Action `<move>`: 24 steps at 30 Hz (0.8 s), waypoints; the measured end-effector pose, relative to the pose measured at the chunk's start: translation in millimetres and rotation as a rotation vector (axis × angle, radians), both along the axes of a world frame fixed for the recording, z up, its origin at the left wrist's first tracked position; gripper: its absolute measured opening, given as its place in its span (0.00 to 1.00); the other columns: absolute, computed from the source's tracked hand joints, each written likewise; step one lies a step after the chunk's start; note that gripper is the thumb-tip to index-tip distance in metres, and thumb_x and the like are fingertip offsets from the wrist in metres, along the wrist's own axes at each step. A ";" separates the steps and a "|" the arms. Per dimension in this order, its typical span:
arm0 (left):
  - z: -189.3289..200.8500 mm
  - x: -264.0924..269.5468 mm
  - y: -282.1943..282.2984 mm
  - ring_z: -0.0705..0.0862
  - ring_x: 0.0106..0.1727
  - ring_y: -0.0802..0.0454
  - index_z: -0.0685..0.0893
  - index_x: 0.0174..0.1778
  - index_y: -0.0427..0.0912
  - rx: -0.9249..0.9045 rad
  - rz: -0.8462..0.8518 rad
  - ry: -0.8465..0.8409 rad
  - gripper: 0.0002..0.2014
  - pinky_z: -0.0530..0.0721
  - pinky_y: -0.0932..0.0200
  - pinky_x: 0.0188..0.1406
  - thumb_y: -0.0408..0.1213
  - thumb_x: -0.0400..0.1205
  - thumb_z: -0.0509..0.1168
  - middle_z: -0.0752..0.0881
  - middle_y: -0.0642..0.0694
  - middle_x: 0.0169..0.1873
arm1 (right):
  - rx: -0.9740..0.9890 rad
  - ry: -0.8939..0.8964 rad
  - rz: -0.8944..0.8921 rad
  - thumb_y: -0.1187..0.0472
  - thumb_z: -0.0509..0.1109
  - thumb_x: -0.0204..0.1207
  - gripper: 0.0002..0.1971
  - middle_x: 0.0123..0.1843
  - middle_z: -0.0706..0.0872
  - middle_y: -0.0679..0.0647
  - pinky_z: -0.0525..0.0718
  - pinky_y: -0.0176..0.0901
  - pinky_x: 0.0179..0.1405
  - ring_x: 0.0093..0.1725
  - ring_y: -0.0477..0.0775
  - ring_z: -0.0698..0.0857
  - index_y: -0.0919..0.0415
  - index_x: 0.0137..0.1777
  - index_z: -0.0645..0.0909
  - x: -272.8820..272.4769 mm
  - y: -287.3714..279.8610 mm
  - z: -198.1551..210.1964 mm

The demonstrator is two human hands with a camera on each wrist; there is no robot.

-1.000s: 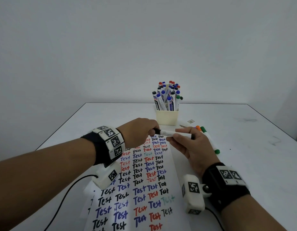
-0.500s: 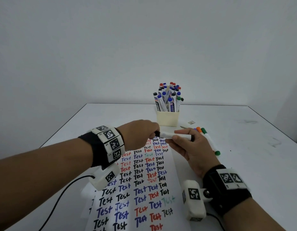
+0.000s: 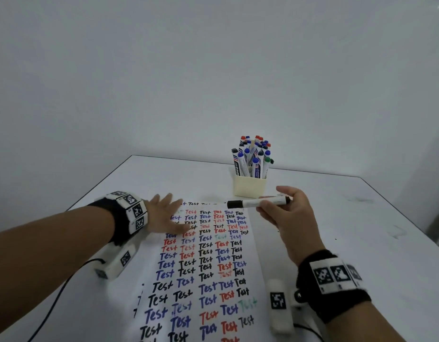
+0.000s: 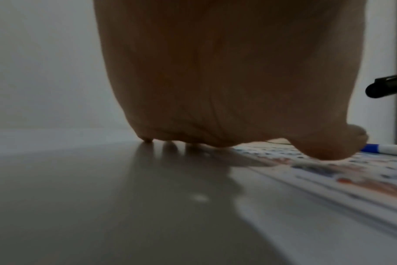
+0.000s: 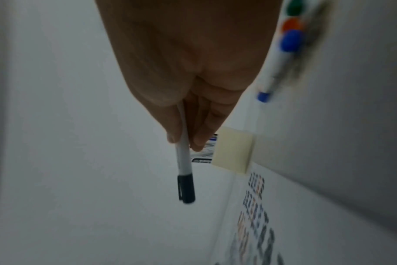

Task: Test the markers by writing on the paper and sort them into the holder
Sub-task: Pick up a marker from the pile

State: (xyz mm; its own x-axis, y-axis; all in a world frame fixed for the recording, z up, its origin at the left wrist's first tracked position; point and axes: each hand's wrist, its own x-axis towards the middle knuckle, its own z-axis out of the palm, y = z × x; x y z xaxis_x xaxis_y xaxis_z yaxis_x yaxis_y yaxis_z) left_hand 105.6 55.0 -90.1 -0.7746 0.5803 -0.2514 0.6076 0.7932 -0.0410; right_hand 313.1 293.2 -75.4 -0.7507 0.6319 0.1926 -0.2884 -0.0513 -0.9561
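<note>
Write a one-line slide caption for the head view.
Right hand holds a capped black marker above the test-filled paper, left hand flat on it, holder behind.

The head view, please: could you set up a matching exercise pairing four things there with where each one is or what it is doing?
Things:
1. black-capped marker
2. left hand
3. holder
4. right hand

States:
A. stands at the far end of the paper, full of markers
B. lies flat, fingers spread on the paper's edge
C. held level above the paper
D. grips a marker's barrel

Pairs: 1-C, 2-B, 3-A, 4-D
</note>
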 end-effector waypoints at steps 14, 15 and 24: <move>7.8 -4.5 2.5 0.36 0.87 0.34 0.30 0.86 0.55 -0.208 0.013 -0.147 0.74 0.43 0.32 0.85 0.92 0.46 0.40 0.31 0.45 0.86 | 1.016 -0.204 -0.297 0.64 0.67 0.86 0.16 0.49 0.83 0.49 0.80 0.33 0.41 0.44 0.47 0.85 0.53 0.71 0.73 -82.9 39.5 128.7; 8.2 -4.6 2.3 0.35 0.87 0.34 0.30 0.86 0.55 -0.221 0.011 -0.146 0.75 0.43 0.32 0.85 0.92 0.44 0.40 0.31 0.45 0.86 | 1.062 -0.253 -0.276 0.63 0.67 0.87 0.15 0.48 0.84 0.50 0.83 0.40 0.42 0.44 0.50 0.86 0.52 0.71 0.73 -91.1 41.4 128.1; 7.2 -9.3 0.4 0.35 0.87 0.36 0.29 0.85 0.58 -0.217 0.011 -0.169 0.68 0.42 0.33 0.85 0.91 0.54 0.45 0.29 0.47 0.86 | 1.325 -0.660 -0.160 0.47 0.51 0.89 0.14 0.51 0.89 0.58 0.85 0.53 0.46 0.45 0.60 0.85 0.43 0.52 0.79 -137.3 61.3 84.7</move>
